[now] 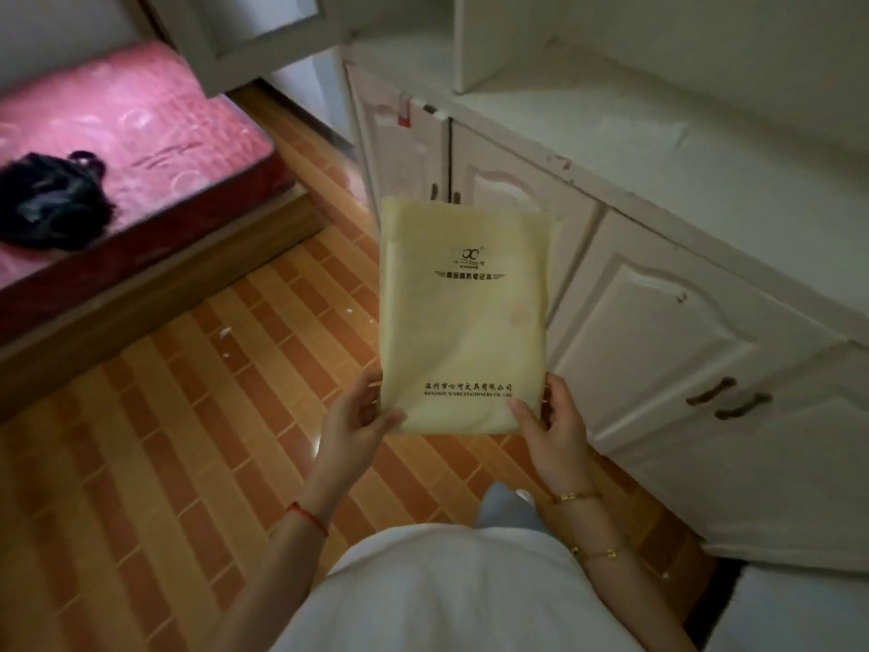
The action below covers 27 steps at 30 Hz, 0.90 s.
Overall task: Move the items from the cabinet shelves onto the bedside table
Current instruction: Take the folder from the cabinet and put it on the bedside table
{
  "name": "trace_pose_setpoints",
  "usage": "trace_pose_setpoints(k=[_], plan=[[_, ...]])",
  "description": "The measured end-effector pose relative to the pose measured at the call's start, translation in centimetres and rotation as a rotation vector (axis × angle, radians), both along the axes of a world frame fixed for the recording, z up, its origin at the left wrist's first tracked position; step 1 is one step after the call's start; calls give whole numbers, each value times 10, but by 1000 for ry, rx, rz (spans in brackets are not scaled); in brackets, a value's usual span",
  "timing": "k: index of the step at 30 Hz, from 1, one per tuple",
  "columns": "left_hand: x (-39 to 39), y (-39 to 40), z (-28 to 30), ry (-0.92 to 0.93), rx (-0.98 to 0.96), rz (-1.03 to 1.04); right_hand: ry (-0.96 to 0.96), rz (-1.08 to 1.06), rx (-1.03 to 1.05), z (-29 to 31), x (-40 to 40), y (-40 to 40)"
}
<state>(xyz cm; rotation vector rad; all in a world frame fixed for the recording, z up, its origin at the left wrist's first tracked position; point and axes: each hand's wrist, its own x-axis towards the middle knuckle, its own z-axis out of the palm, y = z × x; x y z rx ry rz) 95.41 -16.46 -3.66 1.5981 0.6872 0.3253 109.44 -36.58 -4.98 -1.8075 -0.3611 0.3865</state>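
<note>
Yellow stationery pouch (463, 317) held upright in mid-air over the tiled floor (178, 416), just in front of the white cabinet (658, 322) doors. Left hand (350, 416) pinches the near-left bottom corner: thumb on the front face, fingers (371, 376) curled behind the left edge. Right hand (552, 428) grips the near-right bottom corner the same way, thumb on front, fingers wrapped round the right edge. Far left: bed with pink mattress (131, 115), black bundle (51, 202) lying on it.
</note>
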Motion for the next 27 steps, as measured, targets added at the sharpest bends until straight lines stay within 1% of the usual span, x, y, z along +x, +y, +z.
trace_pose_setpoints(k=[7, 10, 19, 27], plan=[[-40, 43, -4, 4, -45, 275, 16, 246, -40, 0, 7, 88], [-48, 67, -5, 11, -21, 387, 18, 355, -53, -3, 14, 133], [-51, 163, 0, 6, -45, 726, 105, 700, 5, 3, 40, 301], [-53, 238, -2, -48, -71, 1040, 71, 1003, 0, 12, 45, 444]])
